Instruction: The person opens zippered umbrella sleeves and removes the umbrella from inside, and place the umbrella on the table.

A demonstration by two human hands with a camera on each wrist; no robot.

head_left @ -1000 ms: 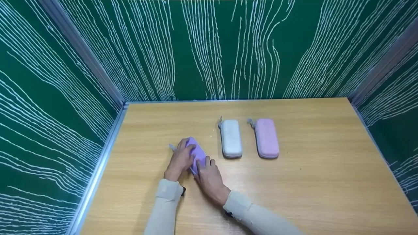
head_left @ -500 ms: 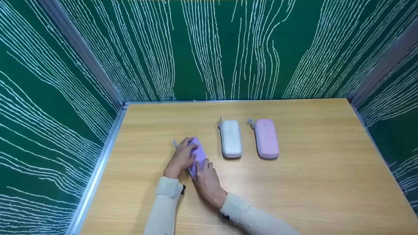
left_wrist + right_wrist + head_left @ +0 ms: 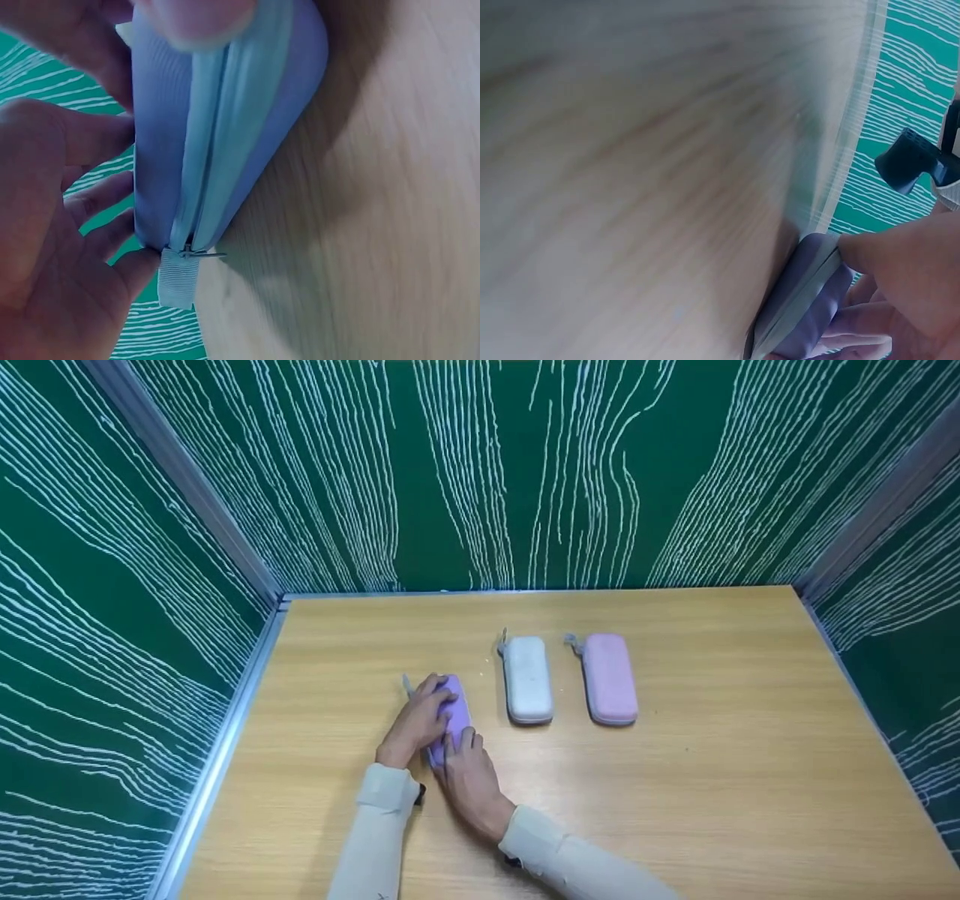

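Observation:
Both hands are on a purple zip case lying on the left part of the table. My left hand holds its far left side, with fingers over the top. The right hand grips the near end. In the left wrist view, a zipper runs along the side of the case to a grey fabric tab; a blurred fingertip covers part of it. The right wrist view shows the end of the case between fingers and table.
A white zip case and a pink zip case lie side by side to the right, with tabs at their far left corners. Green walls with white wavy lines enclose the wooden table at the back and sides.
The purple case has turned clockwise, so it lies closer to parallel with the other two. Its tab has moved right and away, and the right hand has shifted slightly left with it.

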